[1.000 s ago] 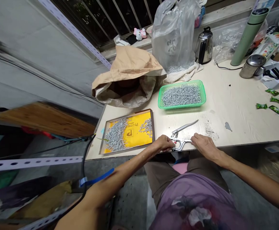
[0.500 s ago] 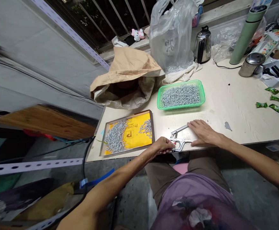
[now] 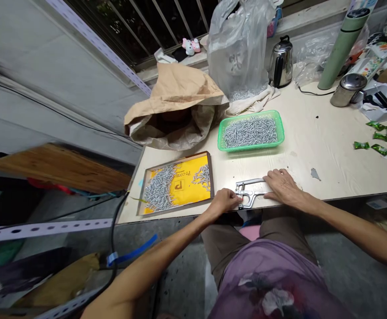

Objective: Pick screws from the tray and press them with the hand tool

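A silver plier-like hand tool (image 3: 251, 192) with two long handles and a small spring lies at the table's front edge. My right hand (image 3: 283, 188) grips the handle ends at its right, fingers over the upper handle and thumb by the lower one. At the tool's left end, my left hand (image 3: 226, 200) is closed, fingertips pinched against the jaw. A small red spot shows there; what the fingertips hold is too small to make out. Left of this hand lies a shallow tray (image 3: 210, 177) with a yellow lining and two heaps of small metal pins (image 3: 162, 188).
Behind the tool stands a green plastic basket (image 3: 224, 149) full of similar metal pins. An open brown paper bag (image 3: 183, 88) and a clear plastic bag (image 3: 236, 53) are at the back. A kettle (image 3: 281, 62), a green flask (image 3: 342, 51) and green-wrapped sweets (image 3: 379, 149) are rightward.
My right hand has squeezed the handles closer together, and the upper handle has swung down from a slant to nearly level. My left hand stays at the jaw.
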A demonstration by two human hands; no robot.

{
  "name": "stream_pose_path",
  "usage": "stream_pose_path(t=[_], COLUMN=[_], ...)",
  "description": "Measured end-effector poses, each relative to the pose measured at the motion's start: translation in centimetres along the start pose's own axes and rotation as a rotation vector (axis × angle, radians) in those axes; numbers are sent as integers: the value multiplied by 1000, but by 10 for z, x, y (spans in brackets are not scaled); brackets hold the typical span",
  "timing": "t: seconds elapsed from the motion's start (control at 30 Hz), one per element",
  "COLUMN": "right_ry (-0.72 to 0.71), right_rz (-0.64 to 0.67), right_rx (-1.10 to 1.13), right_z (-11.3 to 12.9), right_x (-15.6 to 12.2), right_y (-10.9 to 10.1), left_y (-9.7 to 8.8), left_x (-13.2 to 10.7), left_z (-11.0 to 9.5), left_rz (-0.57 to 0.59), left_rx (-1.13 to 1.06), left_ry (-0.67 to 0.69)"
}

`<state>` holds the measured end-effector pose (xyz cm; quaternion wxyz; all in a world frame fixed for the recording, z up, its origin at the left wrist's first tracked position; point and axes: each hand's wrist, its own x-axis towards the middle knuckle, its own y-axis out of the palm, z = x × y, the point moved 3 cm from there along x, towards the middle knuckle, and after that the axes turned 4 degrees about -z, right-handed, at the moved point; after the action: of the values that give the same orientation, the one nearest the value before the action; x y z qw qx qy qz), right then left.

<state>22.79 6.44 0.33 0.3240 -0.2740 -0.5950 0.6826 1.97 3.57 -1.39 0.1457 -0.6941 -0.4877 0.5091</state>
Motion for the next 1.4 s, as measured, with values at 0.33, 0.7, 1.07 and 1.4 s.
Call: stream_pose_path(t=[0.33, 0.7, 1.07, 1.4], right_ry=[23, 79, 59, -82], right_rz=[7, -9, 74, 67], right_rx=[52, 188, 139, 182], right_z=[-2, -9, -11, -49], right_x=[-10, -21, -3, 7], right_y=[6, 1, 10, 4], left_y=[23, 18, 24, 66], left_x=[14, 24, 24, 3], left_z=[-59, -84, -85, -62], left_rz=[-196, -87, -156, -498], left_rx=[420, 639, 611, 360], left_ry=[804, 804, 596, 773])
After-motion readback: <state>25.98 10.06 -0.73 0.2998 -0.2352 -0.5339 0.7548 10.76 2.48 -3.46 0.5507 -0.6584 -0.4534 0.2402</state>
